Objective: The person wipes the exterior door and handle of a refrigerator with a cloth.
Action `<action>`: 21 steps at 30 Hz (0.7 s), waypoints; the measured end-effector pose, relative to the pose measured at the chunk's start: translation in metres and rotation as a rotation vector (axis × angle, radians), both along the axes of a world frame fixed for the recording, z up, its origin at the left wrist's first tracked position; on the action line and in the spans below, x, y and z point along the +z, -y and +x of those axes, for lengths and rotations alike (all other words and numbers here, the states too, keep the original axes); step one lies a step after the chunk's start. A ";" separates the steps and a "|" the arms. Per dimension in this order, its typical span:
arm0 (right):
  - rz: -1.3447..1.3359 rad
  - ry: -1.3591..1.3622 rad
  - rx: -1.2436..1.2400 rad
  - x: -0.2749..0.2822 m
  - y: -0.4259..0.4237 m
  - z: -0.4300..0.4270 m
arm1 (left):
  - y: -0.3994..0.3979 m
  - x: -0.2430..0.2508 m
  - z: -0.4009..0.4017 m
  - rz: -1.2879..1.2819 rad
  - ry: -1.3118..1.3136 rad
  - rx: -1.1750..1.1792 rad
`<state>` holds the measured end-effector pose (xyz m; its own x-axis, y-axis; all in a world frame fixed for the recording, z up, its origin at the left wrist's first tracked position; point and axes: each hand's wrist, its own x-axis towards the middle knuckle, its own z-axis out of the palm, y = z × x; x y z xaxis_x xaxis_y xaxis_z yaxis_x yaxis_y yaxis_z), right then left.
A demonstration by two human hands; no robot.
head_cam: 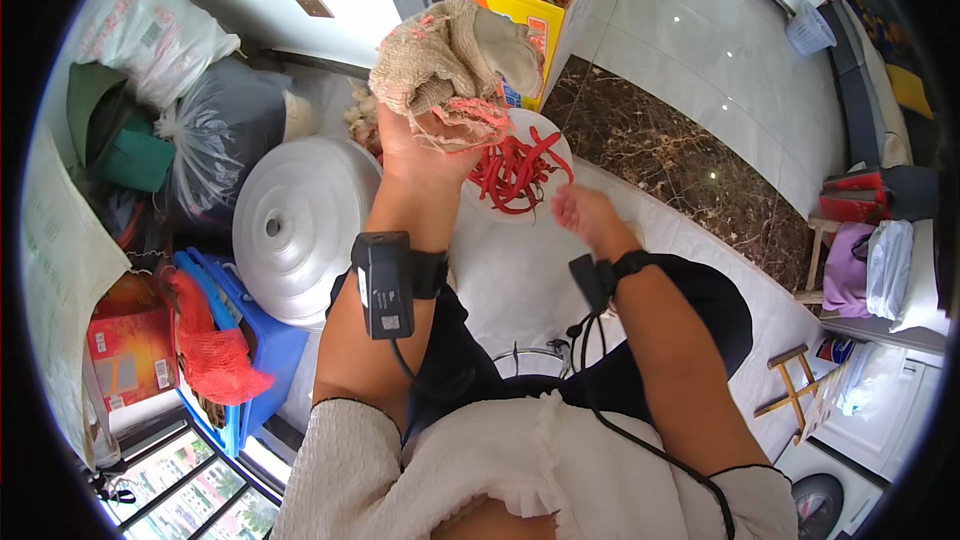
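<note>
A frayed beige knit work glove [435, 60] with pink threads and a grey coated part is at my left hand [431, 136]. The palm side shows below its ragged edge, while the fingers are hidden, so whether they are inside it or grip it is unclear. Just beyond lie red chilli peppers [517, 169] heaped in a round white dish [551, 124] on the floor. My right hand [589, 216] is beside the dish's near right edge with curled, slightly blurred fingers. One chilli's tip reaches close to those fingers; I cannot tell if they hold it.
A large round metal lid [307, 232] and garlic bulbs [361, 116] are left of the dish. Behind it stands an open yellow cardboard box [510, 4]. A blue plastic bin [274, 352] with red mesh netting [217, 352] is at my left. A dark marble strip [637, 135] crosses the floor.
</note>
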<state>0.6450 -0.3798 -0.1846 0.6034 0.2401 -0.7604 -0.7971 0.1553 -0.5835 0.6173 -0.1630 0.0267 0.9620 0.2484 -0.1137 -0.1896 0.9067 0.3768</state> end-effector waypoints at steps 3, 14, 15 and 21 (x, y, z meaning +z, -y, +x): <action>-0.067 -0.113 -0.059 -0.056 0.017 -0.031 | 0.003 -0.001 0.006 -0.017 0.017 -0.034; 0.245 -0.242 -0.151 -0.100 -0.008 -0.054 | -0.009 -0.006 0.012 0.017 0.041 -0.038; 0.247 -0.238 -0.163 -0.101 -0.010 -0.051 | -0.009 -0.007 0.015 0.024 0.046 -0.036; 0.249 -0.304 -0.349 -0.116 -0.024 -0.040 | -0.023 -0.019 0.005 0.110 0.078 -0.027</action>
